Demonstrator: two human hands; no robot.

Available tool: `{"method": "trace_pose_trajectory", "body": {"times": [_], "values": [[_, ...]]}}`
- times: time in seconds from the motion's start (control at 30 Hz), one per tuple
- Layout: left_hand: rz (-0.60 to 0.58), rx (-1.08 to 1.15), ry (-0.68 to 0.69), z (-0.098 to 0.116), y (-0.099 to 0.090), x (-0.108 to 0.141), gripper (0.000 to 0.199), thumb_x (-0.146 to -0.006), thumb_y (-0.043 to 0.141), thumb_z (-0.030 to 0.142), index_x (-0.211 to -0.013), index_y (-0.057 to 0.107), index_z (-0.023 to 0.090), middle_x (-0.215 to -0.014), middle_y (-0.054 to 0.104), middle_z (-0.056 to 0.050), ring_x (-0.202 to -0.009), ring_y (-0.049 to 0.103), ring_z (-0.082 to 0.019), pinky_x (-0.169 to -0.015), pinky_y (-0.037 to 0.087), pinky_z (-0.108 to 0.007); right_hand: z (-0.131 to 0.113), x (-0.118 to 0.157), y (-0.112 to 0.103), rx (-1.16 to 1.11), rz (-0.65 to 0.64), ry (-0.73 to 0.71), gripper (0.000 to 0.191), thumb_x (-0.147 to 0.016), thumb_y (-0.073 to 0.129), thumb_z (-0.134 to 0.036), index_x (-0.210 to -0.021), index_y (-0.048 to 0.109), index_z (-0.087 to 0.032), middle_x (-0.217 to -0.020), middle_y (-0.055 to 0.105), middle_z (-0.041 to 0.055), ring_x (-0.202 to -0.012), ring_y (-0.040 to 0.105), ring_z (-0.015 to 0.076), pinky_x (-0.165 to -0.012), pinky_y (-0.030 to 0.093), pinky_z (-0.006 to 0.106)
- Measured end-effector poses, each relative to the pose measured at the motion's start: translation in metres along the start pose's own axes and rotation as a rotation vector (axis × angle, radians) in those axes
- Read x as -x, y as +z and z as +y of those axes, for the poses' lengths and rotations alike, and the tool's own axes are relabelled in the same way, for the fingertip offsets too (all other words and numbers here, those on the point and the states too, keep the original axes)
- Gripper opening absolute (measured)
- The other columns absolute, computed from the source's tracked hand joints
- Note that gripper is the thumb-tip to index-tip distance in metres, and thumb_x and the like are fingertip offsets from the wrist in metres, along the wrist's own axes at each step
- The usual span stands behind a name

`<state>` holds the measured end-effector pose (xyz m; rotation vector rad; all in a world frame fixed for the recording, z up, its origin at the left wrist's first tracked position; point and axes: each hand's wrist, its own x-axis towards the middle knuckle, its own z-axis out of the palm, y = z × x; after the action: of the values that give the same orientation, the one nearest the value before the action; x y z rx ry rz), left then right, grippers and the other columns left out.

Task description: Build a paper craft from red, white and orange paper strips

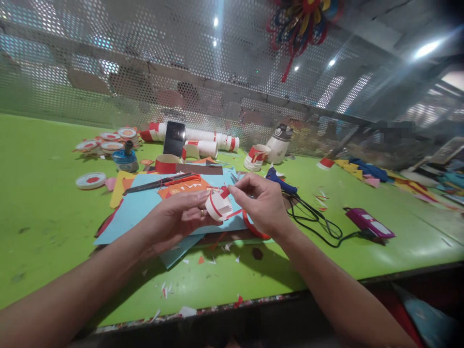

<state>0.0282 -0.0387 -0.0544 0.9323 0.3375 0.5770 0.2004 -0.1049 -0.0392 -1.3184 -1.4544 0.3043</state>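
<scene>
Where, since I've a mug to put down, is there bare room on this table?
The widest patch, picture left, lies between the left forearm and lone white disc. Another lies between the purple box and yellow paper pieces. The middle is crowded: white paper ring in the left hand, blue paper, glue gun, cord.

We note our left forearm (97, 275) and right forearm (326, 282) converging, left hand (177, 215) curled, right hand (264, 199) pinching.
</scene>
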Motion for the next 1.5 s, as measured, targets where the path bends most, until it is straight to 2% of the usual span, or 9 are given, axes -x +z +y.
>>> {"method": "trace_pose_trajectory", "body": {"times": [0.33,0.47,0.67,0.83,1.1,1.3,1.5], "values": [[-0.009,0.007,0.004,0.001,0.0,0.0,0.019,-0.08,0.065,0.022,-0.092,0.074,0.012,-0.099,0.071,-0.011,-0.086,0.064,-0.02,-0.075,0.056,-0.033,-0.001,0.001,0.0,-0.06,-0.008,0.025,0.015,-0.078,0.064,-0.023,-0.066,0.057,-0.016,-0.061,0.057,-0.002,-0.054,0.048,0.0088,-0.052,0.039,0.024],[-0.045,0.009,0.014,0.002,0.001,0.0,0.021,-0.081,0.064,0.023,-0.097,0.074,0.013,-0.1,0.071,-0.011,-0.086,0.065,-0.02,-0.075,0.055,-0.032,-0.001,0.001,-0.001,-0.087,-0.03,0.032,0.012,-0.076,0.066,-0.026,-0.074,0.06,-0.016,-0.066,0.059,-0.0007,-0.057,0.051,0.01,-0.055,0.042,0.024],[-0.11,-0.03,0.035,0.0,-0.001,-0.002,0.019,-0.08,0.065,0.023,-0.093,0.074,0.014,-0.093,0.072,-0.01,-0.081,0.066,-0.02,-0.074,0.054,-0.029,-0.007,-0.002,-0.007,0.036,-0.232,0.091,0.012,-0.076,0.064,-0.026,-0.078,0.064,-0.014,-0.07,0.063,0.0022,-0.06,0.055,0.0111,-0.056,0.045,0.025],[-0.158,-0.019,0.026,-0.004,-0.003,-0.004,0.018,-0.079,0.066,0.023,-0.092,0.075,0.014,-0.092,0.072,-0.01,-0.083,0.066,-0.019,-0.079,0.053,-0.029,-0.009,-0.003,-0.01,0.114,-0.276,0.071,0.008,-0.075,0.062,-0.02,-0.075,0.064,-0.012,-0.067,0.062,0.0014,-0.058,0.052,0.01,-0.055,0.043,0.024],[-0.148,-0.045,0.012,-0.004,-0.005,-0.004,0.02,-0.081,0.064,0.023,-0.094,0.075,0.013,-0.095,0.072,-0.01,-0.085,0.066,-0.019,-0.078,0.054,-0.029,-0.009,-0.002,-0.01,0.199,-0.287,0.044,0.007,-0.076,0.061,-0.018,-0.074,0.064,-0.012,-0.065,0.061,0.0004,-0.057,0.049,0.0091,-0.054,0.041,0.022],[-0.087,-0.028,-0.043,-0.003,-0.005,-0.003,0.018,-0.082,0.062,0.02,-0.091,0.074,0.012,-0.092,0.072,-0.011,-0.08,0.066,-0.02,-0.075,0.056,-0.032,-0.01,-0.001,-0.009,0.168,-0.302,0.138,0.006,-0.075,0.061,-0.018,-0.072,0.062,-0.013,-0.064,0.059,-0.0005,-0.057,0.049,0.0092,-0.054,0.04,0.022],[-0.013,-0.025,-0.087,-0.001,-0.004,-0.005,0.021,-0.084,0.059,0.023,-0.097,0.072,0.012,-0.097,0.071,-0.013,-0.081,0.066,-0.021,-0.072,0.057,-0.034,-0.006,-0.004,-0.007,0.182,-0.282,0.19,0.004,-0.072,0.061,-0.017,-0.07,0.06,-0.014,-0.065,0.058,-0.001,-0.057,0.047,0.0088,-0.053,0.038,0.022]]}}
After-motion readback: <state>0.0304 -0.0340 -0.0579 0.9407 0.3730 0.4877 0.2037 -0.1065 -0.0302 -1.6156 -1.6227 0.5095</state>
